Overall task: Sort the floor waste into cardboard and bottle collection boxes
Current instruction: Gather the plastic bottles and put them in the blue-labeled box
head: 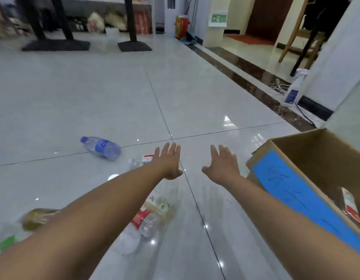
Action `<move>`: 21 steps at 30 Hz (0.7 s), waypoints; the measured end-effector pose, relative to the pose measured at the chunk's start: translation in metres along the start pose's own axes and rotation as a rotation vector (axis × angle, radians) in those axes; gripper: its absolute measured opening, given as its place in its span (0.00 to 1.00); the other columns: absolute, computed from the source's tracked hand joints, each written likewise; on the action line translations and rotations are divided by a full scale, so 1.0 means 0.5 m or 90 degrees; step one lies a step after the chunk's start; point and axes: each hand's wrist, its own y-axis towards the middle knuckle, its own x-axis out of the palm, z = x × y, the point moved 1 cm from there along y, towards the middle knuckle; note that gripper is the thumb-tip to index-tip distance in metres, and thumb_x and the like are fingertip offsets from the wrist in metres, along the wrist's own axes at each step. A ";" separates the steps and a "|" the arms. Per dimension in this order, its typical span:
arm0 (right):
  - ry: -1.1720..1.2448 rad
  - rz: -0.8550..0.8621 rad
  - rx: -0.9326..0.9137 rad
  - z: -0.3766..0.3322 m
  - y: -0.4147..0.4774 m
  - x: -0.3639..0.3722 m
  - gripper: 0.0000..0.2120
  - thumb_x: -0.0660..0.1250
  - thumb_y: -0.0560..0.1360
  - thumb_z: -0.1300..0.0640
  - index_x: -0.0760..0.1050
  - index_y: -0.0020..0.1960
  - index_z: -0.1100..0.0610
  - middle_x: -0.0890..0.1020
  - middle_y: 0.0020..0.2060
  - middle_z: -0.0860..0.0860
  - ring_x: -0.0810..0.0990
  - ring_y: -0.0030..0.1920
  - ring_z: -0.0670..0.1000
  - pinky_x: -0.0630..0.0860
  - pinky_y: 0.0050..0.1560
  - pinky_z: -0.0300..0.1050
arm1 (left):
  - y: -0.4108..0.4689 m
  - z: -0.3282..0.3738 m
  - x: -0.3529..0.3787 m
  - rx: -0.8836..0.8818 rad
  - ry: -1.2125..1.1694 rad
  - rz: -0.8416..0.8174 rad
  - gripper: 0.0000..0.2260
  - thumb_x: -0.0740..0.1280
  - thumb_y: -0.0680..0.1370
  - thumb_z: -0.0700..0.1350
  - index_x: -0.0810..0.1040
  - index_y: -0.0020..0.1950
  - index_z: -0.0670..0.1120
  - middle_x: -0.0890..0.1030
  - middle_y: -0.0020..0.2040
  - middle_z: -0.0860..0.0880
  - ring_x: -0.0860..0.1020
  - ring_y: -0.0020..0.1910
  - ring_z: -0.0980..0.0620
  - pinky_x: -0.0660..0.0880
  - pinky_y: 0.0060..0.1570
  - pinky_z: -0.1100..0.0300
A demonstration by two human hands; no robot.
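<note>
My left hand (169,161) and my right hand (223,164) reach forward over the tiled floor, both empty with fingers spread. A clear plastic bottle with a blue label and cap (102,148) lies on its side to the left of my left hand. Another clear bottle with a red-and-white label (141,161) shows partly behind my left wrist. Under my left forearm lie a red-labelled clear bottle (147,222) and a flat printed carton (162,205). A cardboard box with a blue label (292,190) stands open at the right, something red and white inside it.
Blurred waste lies at the lower left: a brownish packet (38,217) and a green-labelled item (5,242). A white spray bottle (294,89) and cords stand by the right wall. Black table bases (55,45) and bags sit at the back.
</note>
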 end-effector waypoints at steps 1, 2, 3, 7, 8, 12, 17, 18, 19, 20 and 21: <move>0.006 -0.021 -0.028 -0.039 0.007 0.025 0.38 0.60 0.78 0.45 0.45 0.79 0.55 0.47 0.78 0.56 0.45 0.78 0.57 0.46 0.77 0.55 | -0.012 -0.053 0.022 -0.034 -0.002 -0.017 0.38 0.57 0.81 0.57 0.35 0.78 0.43 0.35 0.78 0.46 0.36 0.78 0.45 0.39 0.74 0.45; 0.009 -0.046 -0.056 -0.075 0.011 0.050 0.38 0.60 0.78 0.45 0.44 0.79 0.55 0.46 0.78 0.56 0.44 0.78 0.56 0.45 0.77 0.55 | -0.027 -0.102 0.045 -0.067 -0.005 -0.035 0.39 0.58 0.81 0.57 0.35 0.78 0.43 0.35 0.78 0.46 0.36 0.77 0.45 0.39 0.74 0.45; 0.008 -0.072 -0.082 -0.106 0.011 0.075 0.38 0.60 0.77 0.45 0.43 0.79 0.55 0.45 0.78 0.56 0.43 0.78 0.56 0.45 0.77 0.55 | -0.043 -0.144 0.066 -0.097 -0.011 -0.051 0.40 0.58 0.80 0.58 0.35 0.78 0.44 0.35 0.78 0.45 0.36 0.77 0.45 0.38 0.74 0.45; -0.008 -0.182 -0.149 -0.196 0.015 0.173 0.42 0.62 0.77 0.43 0.40 0.79 0.55 0.43 0.78 0.56 0.41 0.78 0.56 0.43 0.77 0.55 | -0.100 -0.252 0.145 -0.193 -0.053 -0.123 0.42 0.59 0.79 0.60 0.34 0.78 0.44 0.35 0.78 0.45 0.35 0.77 0.44 0.38 0.74 0.45; -0.013 -0.208 -0.157 -0.210 0.017 0.197 0.43 0.62 0.76 0.43 0.40 0.79 0.55 0.42 0.78 0.56 0.41 0.78 0.56 0.43 0.77 0.56 | -0.111 -0.266 0.167 -0.207 -0.064 -0.136 0.43 0.60 0.79 0.60 0.34 0.78 0.43 0.35 0.78 0.45 0.35 0.77 0.44 0.38 0.74 0.45; -0.007 -0.302 -0.171 -0.236 0.015 0.282 0.48 0.66 0.73 0.38 0.40 0.79 0.54 0.46 0.78 0.54 0.45 0.78 0.56 0.44 0.76 0.57 | -0.138 -0.286 0.253 -0.203 -0.054 -0.150 0.40 0.61 0.80 0.53 0.34 0.78 0.44 0.33 0.78 0.45 0.34 0.77 0.44 0.39 0.75 0.45; -0.042 -0.270 -0.240 -0.236 0.012 0.342 0.53 0.65 0.69 0.32 0.37 0.78 0.53 0.44 0.78 0.54 0.44 0.78 0.57 0.43 0.75 0.60 | -0.130 -0.291 0.301 -0.198 -0.044 -0.148 0.41 0.63 0.78 0.43 0.34 0.78 0.46 0.32 0.78 0.47 0.33 0.77 0.45 0.44 0.76 0.43; -0.068 -0.258 -0.288 -0.235 0.010 0.348 0.54 0.65 0.68 0.31 0.35 0.78 0.51 0.40 0.78 0.54 0.42 0.78 0.57 0.41 0.75 0.61 | -0.126 -0.288 0.300 -0.202 -0.055 -0.147 0.40 0.63 0.79 0.43 0.34 0.78 0.46 0.34 0.78 0.46 0.35 0.77 0.45 0.44 0.76 0.43; -0.086 -0.250 -0.325 -0.235 0.007 0.352 0.55 0.65 0.67 0.30 0.34 0.78 0.49 0.38 0.77 0.54 0.40 0.78 0.58 0.41 0.74 0.62 | -0.122 -0.282 0.295 -0.206 -0.071 -0.143 0.40 0.63 0.79 0.43 0.36 0.78 0.45 0.37 0.79 0.46 0.38 0.78 0.44 0.44 0.76 0.45; -0.092 -0.250 -0.339 -0.234 0.005 0.355 0.56 0.66 0.66 0.30 0.33 0.77 0.47 0.37 0.77 0.54 0.40 0.78 0.59 0.43 0.74 0.63 | -0.118 -0.275 0.290 -0.209 -0.089 -0.132 0.39 0.63 0.79 0.43 0.38 0.79 0.44 0.40 0.79 0.45 0.43 0.78 0.43 0.47 0.75 0.46; -0.091 -0.254 -0.338 -0.234 0.004 0.356 0.56 0.66 0.66 0.30 0.33 0.77 0.47 0.36 0.77 0.54 0.41 0.78 0.59 0.45 0.74 0.64 | -0.116 -0.269 0.282 -0.210 -0.105 -0.113 0.38 0.64 0.78 0.43 0.42 0.79 0.44 0.45 0.79 0.44 0.50 0.78 0.42 0.53 0.74 0.47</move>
